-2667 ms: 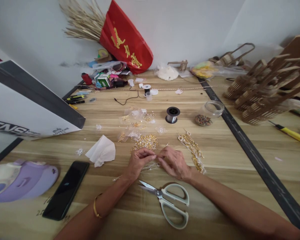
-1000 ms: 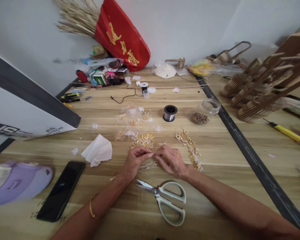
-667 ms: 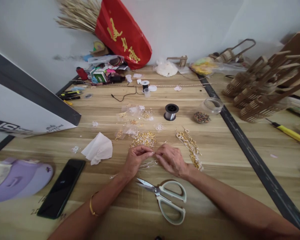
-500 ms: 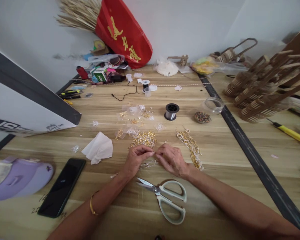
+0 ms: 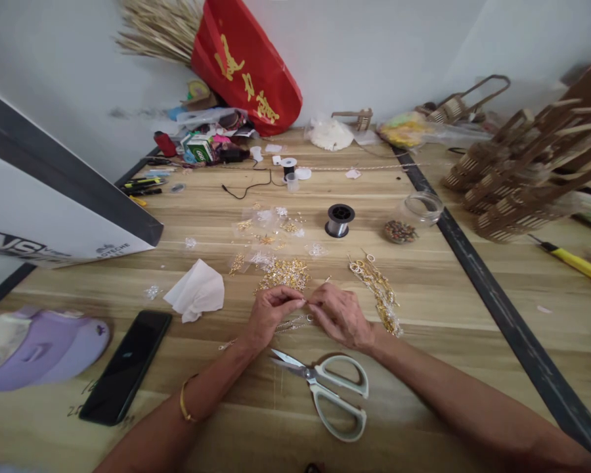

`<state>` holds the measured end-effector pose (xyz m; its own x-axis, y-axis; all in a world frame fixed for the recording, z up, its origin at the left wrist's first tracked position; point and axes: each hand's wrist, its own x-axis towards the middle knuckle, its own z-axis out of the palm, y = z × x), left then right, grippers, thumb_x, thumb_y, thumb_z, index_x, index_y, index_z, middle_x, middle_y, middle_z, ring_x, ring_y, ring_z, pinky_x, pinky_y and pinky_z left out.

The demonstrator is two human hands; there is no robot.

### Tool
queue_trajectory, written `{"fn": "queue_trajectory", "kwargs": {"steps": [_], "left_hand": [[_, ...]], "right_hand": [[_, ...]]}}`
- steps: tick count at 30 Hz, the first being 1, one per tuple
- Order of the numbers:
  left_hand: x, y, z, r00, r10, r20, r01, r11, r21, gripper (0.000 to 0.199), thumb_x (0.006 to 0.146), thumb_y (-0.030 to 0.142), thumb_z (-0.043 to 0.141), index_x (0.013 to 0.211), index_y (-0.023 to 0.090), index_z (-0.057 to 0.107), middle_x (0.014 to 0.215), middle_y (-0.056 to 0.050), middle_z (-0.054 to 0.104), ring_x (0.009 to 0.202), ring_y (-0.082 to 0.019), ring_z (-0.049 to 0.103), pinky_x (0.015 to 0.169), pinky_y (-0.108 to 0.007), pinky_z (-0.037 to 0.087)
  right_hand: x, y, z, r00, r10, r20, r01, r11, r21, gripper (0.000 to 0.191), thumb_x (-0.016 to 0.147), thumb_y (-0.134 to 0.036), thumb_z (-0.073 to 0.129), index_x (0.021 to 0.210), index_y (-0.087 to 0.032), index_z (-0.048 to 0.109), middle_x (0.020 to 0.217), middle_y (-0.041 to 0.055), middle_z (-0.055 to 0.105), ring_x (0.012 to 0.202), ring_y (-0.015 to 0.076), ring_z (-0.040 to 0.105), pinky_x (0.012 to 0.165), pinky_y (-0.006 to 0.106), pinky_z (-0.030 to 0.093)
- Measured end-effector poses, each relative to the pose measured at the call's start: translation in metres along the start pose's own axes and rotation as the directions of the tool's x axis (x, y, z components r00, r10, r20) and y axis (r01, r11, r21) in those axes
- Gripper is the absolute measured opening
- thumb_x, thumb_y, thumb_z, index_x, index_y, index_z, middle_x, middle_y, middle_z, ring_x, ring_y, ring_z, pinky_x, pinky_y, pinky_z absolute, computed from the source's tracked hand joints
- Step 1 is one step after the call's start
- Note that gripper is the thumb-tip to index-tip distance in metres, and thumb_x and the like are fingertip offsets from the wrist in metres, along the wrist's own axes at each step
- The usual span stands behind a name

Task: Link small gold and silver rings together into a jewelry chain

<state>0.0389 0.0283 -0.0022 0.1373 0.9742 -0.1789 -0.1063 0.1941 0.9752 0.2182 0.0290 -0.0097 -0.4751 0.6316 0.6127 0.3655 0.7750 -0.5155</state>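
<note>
My left hand (image 5: 274, 315) and my right hand (image 5: 341, 315) meet over the table, thumbs and fingertips pinched close together. What lies between the fingertips is too small to make out. Just beyond my left hand spreads a pile of gold and silver beads (image 5: 288, 272). Partly under my left hand runs a thin silver chain (image 5: 291, 324), its ring near my right fingers. Strung gold and silver strands (image 5: 380, 292) lie to the right of my right hand. Below both hands, scissors (image 5: 308, 373) with pale handles rest with blades slightly apart.
Small bags of findings (image 5: 263, 238) lie behind the pile, beside a wire spool (image 5: 339, 221) and a glass jar (image 5: 421, 209) of beads. At left are a tissue (image 5: 197, 292), a phone (image 5: 125, 368) and a white box (image 5: 54, 203). Wooden baskets (image 5: 502, 190) stand at right.
The whole view has shifted very slightly to the right. Both hands keep the same pinched pose, and nothing on the table has visibly moved.
</note>
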Motion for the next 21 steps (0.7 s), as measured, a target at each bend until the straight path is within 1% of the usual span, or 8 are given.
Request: {"fn": "queue_trajectory", "kwargs": {"steps": [7, 12, 21], "left_hand": [[0.0011, -0.0015, -0.0006, 1.0, 0.011, 0.017, -0.011, 1.0, -0.008, 0.013, 0.06, 0.022, 0.078, 0.068, 0.016, 0.072, 0.068, -0.001, 0.069, 0.065, -0.013, 0.059, 0.067, -0.024, 0.045], [0.0007, 0.0003, 0.001, 1.0, 0.013, 0.003, -0.013, 1.0, -0.02, 0.012, 0.058, 0.021, 0.078, 0.066, 0.016, 0.071, 0.066, -0.001, 0.068, 0.064, -0.013, 0.059, 0.067, -0.024, 0.044], [0.0001, 0.0014, 0.0003, 1.0, 0.014, 0.012, -0.014, 1.0, -0.017, 0.011, 0.059, 0.021, 0.078, 0.067, 0.016, 0.072, 0.067, -0.001, 0.068, 0.064, -0.012, 0.058, 0.065, -0.023, 0.044]], "right_hand": [[-0.0003, 0.0, 0.0005, 1.0, 0.007, -0.005, -0.007, 1.0, -0.01, 0.006, 0.09, -0.016, 0.045, 0.092, -0.019, 0.051, 0.08, 0.0053, 0.06, 0.077, 0.0157, 0.058, 0.065, 0.026, 0.047], [-0.001, 0.0006, 0.0014, 1.0, 0.005, -0.01, -0.005, 1.0, -0.022, 0.006, 0.09, -0.016, 0.046, 0.092, -0.018, 0.051, 0.079, 0.0052, 0.059, 0.074, 0.0153, 0.056, 0.064, 0.026, 0.046], [-0.0005, 0.0003, 0.0015, 1.0, -0.014, -0.017, 0.014, 1.0, -0.009, 0.006, 0.089, -0.013, 0.048, 0.093, -0.017, 0.051, 0.08, 0.0053, 0.059, 0.076, 0.0147, 0.056, 0.065, 0.025, 0.046]]}}
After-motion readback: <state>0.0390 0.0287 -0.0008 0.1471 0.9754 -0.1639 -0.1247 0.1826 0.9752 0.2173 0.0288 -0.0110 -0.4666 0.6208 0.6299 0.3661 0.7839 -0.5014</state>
